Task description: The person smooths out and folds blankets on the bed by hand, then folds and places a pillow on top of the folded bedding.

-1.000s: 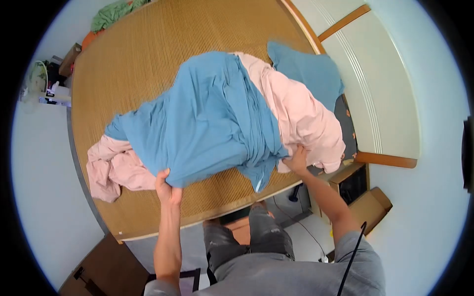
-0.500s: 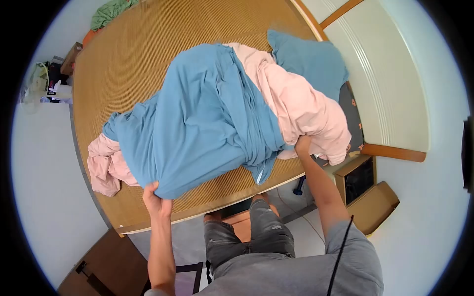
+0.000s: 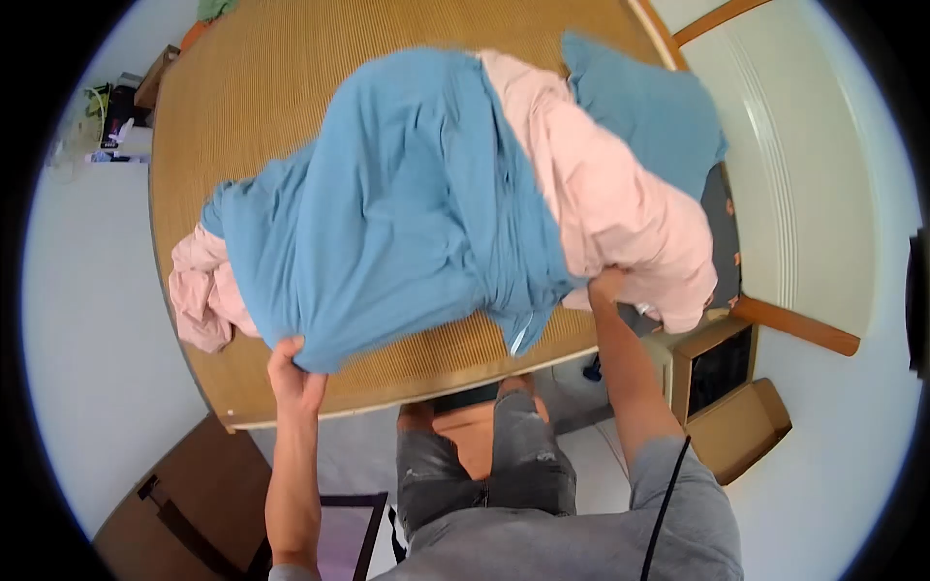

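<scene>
Head view: left hand [image 3: 295, 380] pinches blue cloth [image 3: 387, 208]; right hand [image 3: 607, 285] at pink cloth [image 3: 620, 198], grip hidden, cannot tell.

2 arms [image 3: 293, 474] [image 3: 635, 382] extended, hands [image 3: 296, 380] [image 3: 606, 288] well apart

Can't read any txt, brands or nos. rn; white strip [image 3: 522, 335] on my blue cover [image 3: 387, 213] = illegible.
</scene>
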`<move>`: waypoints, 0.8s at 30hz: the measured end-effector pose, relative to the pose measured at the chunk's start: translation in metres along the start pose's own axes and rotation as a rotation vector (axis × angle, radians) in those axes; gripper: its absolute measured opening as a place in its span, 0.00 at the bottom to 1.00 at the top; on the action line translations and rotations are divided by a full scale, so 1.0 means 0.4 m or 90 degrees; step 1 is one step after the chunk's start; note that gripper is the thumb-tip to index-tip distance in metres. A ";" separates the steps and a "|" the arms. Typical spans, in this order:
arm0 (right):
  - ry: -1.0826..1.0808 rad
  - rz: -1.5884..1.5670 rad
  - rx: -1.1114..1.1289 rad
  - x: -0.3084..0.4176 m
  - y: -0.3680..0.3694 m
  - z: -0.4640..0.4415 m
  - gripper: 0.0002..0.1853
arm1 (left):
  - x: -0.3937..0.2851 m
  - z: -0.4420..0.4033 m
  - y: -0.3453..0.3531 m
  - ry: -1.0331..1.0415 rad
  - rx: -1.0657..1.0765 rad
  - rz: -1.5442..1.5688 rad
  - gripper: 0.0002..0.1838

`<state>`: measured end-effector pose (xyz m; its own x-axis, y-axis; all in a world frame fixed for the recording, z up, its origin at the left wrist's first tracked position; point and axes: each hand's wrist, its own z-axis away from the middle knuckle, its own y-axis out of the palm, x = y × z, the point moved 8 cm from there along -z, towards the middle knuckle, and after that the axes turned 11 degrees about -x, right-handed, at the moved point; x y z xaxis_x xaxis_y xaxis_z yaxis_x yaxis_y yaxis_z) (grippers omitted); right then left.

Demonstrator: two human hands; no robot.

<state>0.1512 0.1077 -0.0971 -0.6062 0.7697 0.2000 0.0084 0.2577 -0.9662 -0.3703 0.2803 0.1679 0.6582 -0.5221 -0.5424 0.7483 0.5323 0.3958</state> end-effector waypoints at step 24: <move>1.101 -1.150 -0.109 -0.026 0.104 0.214 0.24 | 0.069 -0.126 -0.138 -0.057 -0.085 -0.062 0.30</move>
<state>0.0897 0.0606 -0.1531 0.7335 -0.5583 0.3877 0.5390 0.8253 0.1686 -0.3976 0.2702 0.0940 0.5926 -0.6297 -0.5024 0.7951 0.5574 0.2391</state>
